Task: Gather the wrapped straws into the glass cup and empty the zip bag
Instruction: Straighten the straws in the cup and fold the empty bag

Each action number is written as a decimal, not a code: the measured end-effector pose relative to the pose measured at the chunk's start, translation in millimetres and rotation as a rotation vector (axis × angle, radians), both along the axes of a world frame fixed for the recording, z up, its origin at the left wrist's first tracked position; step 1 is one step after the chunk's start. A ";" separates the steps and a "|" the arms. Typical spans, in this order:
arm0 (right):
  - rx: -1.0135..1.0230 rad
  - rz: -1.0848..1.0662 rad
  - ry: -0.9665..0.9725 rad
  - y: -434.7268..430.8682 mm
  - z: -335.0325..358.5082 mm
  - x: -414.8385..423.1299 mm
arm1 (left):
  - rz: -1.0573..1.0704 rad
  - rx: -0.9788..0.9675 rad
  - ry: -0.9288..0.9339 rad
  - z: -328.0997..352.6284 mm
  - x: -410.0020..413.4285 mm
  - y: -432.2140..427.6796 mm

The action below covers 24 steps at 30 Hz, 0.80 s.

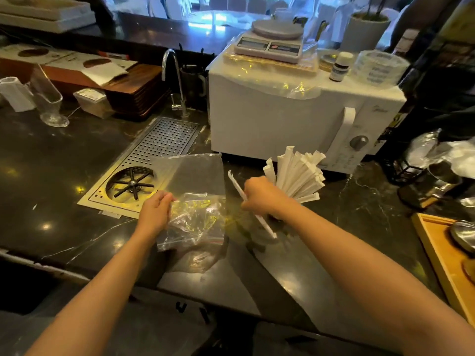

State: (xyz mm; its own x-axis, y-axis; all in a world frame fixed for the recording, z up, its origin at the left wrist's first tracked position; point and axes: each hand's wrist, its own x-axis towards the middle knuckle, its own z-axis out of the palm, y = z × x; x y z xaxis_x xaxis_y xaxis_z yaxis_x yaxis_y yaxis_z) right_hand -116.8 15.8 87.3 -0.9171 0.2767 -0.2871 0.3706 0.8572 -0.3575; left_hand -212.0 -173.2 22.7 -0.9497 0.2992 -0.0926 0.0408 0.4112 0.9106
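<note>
A clear zip bag (198, 201) lies crumpled on the dark marble counter, and my left hand (155, 211) pinches its left edge. One or two wrapped straws show faintly inside it. My right hand (262, 195) holds a single white wrapped straw (253, 208), slanting from upper left down to lower right. Just behind that hand, several white wrapped straws (299, 173) fan upward in a bunch. The glass cup holding them is hidden behind my right hand and wrist.
A white microwave (282, 116) with a scale (270, 44) on top stands close behind the straws. A perforated metal drain tray (154, 147) and a tap (174, 75) sit at centre left. A wooden tray (442, 263) lies at the right edge. An empty tall glass (50, 98) stands far left.
</note>
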 end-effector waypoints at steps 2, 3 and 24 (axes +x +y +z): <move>-0.074 -0.038 0.070 7.3 20.8 8.8 | -0.010 0.015 -0.006 4.1 0.2 7.8; -0.096 -0.059 0.109 11.7 32.3 13.7 | -0.020 0.018 -0.004 6.1 0.4 12.2; -0.190 -0.540 0.224 72.7 5.1 34.4 | -0.147 0.115 -0.034 45.5 4.0 42.0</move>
State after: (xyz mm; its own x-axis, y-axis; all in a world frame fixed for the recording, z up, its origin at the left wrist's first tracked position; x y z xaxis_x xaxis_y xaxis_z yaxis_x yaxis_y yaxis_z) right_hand -82.5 88.5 92.4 -0.7050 0.6822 -0.1939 0.6333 0.4825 -0.6051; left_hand -208.0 -131.2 68.2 -0.8917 0.4454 -0.0810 0.0611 0.2958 0.9533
